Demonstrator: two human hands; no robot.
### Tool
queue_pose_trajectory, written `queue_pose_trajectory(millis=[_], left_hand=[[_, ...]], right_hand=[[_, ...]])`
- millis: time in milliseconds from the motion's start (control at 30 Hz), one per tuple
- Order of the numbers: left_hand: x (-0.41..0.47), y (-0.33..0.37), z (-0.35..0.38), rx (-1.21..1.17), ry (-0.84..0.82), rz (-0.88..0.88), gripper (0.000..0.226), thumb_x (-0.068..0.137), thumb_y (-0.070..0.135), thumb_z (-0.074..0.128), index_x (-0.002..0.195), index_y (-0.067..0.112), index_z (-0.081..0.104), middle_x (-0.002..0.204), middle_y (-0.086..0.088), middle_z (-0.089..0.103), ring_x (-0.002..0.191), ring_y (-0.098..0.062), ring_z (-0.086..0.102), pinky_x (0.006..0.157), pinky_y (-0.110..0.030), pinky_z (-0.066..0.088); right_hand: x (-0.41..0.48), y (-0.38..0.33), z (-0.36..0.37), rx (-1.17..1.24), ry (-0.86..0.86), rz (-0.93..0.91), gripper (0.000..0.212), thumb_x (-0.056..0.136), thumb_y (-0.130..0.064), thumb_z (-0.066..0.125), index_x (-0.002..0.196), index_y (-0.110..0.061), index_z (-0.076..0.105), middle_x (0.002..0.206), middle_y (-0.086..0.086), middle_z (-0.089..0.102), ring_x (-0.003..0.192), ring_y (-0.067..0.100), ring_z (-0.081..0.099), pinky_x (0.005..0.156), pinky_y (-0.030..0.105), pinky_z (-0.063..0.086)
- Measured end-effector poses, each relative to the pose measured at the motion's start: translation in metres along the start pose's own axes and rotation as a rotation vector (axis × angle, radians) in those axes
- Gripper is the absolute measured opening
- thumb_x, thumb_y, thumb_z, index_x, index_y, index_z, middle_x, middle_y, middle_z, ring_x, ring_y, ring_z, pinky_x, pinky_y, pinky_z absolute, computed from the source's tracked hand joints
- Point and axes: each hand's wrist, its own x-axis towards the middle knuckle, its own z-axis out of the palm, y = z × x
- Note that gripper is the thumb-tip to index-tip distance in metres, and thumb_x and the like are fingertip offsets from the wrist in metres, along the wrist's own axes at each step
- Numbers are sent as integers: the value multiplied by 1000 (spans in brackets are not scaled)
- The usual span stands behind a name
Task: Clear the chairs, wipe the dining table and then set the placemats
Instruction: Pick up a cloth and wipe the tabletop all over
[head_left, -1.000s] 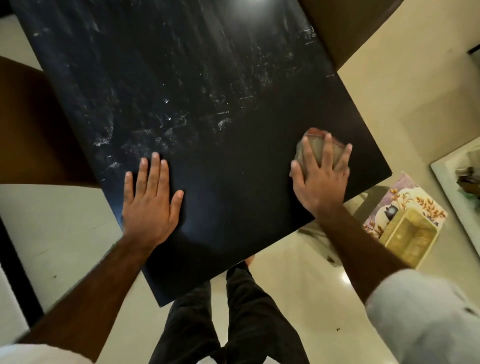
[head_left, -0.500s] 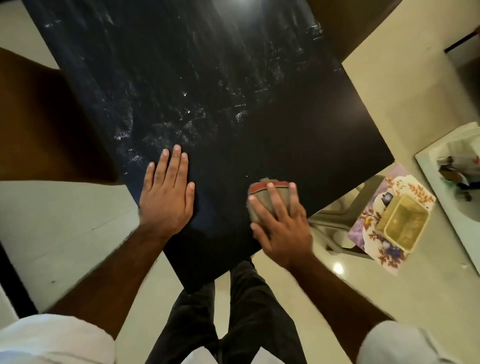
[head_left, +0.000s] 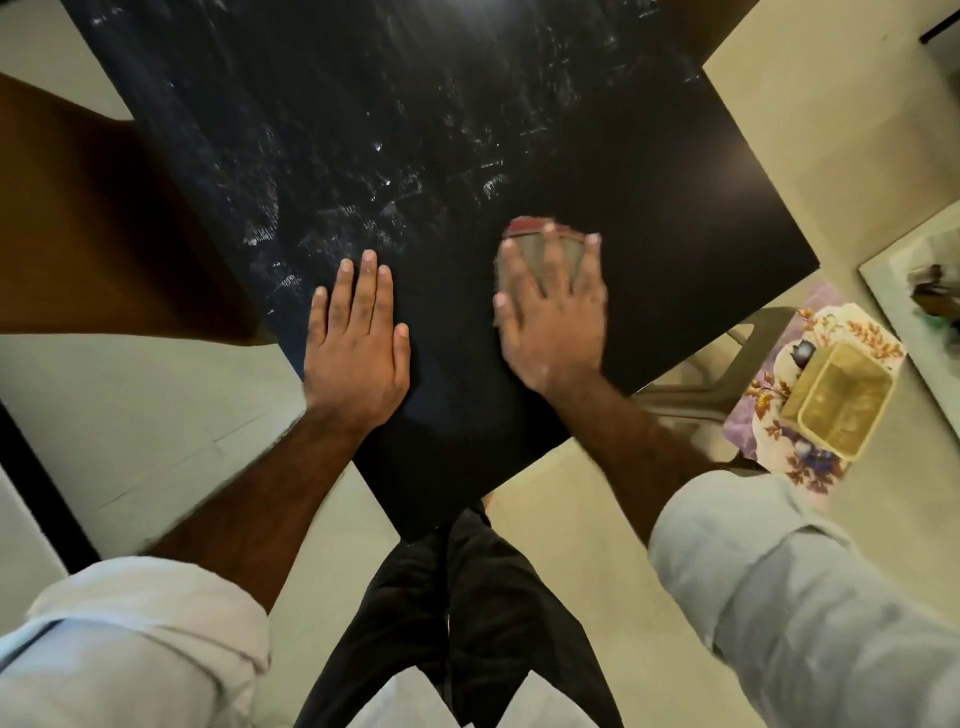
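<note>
The black dining table (head_left: 649, 218) fills the upper middle of the head view, with wet streaks across its far half. My right hand (head_left: 553, 317) lies flat on a folded grey cloth with a red edge (head_left: 530, 236) and presses it onto the tabletop near the front corner. My left hand (head_left: 356, 343) rests flat on the table to the left, fingers straight and holding nothing. Floral placemats (head_left: 779, 415) lie on a chair at the right, under a yellowish plastic container (head_left: 841, 400).
A brown chair (head_left: 104, 223) stands against the table's left side. A grey plastic chair (head_left: 696, 384) at the right carries the placemats. A white counter edge (head_left: 914, 312) with blurred items is at far right. Pale floor tiles (head_left: 156, 415) surround the table.
My right hand slid the cloth from the table's right edge toward the front corner, then forward and right again. My left hand stayed flat on the table.
</note>
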Motion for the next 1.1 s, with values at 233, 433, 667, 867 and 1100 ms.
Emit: queue_pose_trajectory(millis=[233, 433, 667, 867, 1100], left_hand=[[-1, -9, -23, -317, -129, 37, 73, 113, 48, 14, 177, 15, 6, 186, -2, -3, 171, -19, -8, 139, -55, 1], [-33, 63, -37, -125, -101, 85, 82, 112, 61, 27, 177, 16, 6, 186, -6, -7, 171, -24, -11, 138, -57, -1], [-24, 132, 7, -30, -37, 134, 76, 112, 62, 34, 177, 28, 16, 186, -5, 5, 172, -33, -2, 135, -63, 10], [-59, 47, 3, -2, -27, -13, 80, 110, 56, 31, 178, 23, 4, 187, -2, -1, 172, -29, -5, 137, -60, 7], [24, -40, -22, 53, -3, -160, 79, 109, 54, 28, 177, 18, 13, 185, -9, 12, 171, -35, 7, 137, -61, 10]], right_hand=[[-69, -45, 3, 174, -147, -293, 69, 110, -58, 38, 174, -42, 15, 185, 0, 1, 168, 44, -8, 131, 67, 11], [-36, 3, -50, 867, 45, 104, 60, 112, -10, 51, 168, -29, 41, 175, -11, 36, 163, 3, 21, 136, 33, 18], [-13, 28, -20, 684, 120, 148, 45, 110, -11, 57, 155, -17, 60, 166, 0, 52, 160, 16, 36, 135, 40, 28], [-17, 7, -11, 410, 80, 143, 51, 111, -29, 54, 161, -18, 50, 178, 6, 30, 168, 26, 13, 136, 49, 21], [-6, -67, -4, 292, 104, 111, 62, 109, -43, 51, 166, -18, 45, 179, 8, 29, 168, 30, 14, 135, 51, 24]])
